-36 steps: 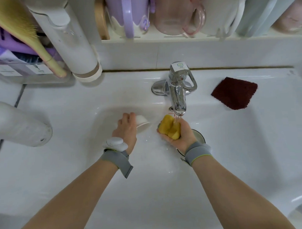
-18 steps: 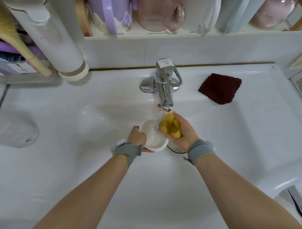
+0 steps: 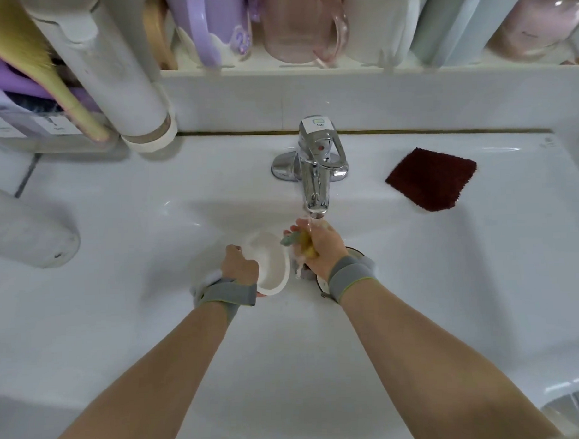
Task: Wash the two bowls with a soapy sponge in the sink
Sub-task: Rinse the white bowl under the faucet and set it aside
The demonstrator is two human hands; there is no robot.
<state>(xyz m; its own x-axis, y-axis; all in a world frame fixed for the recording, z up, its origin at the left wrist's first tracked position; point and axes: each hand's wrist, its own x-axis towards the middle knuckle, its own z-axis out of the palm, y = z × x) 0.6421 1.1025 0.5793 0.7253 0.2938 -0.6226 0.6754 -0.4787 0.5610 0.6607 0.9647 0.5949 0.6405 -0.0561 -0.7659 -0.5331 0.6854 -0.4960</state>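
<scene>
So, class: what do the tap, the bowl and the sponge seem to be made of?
Tap: polished chromed metal, mirror reflections. Bowl: smooth white, likely plastic or ceramic; unclear which. Sponge: soft yellow foam, squashed in the right hand.

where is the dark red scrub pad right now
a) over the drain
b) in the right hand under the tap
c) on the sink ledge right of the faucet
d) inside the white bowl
c: the dark red scrub pad lies flat on the sink ledge, right of the faucet, untouched.
</scene>
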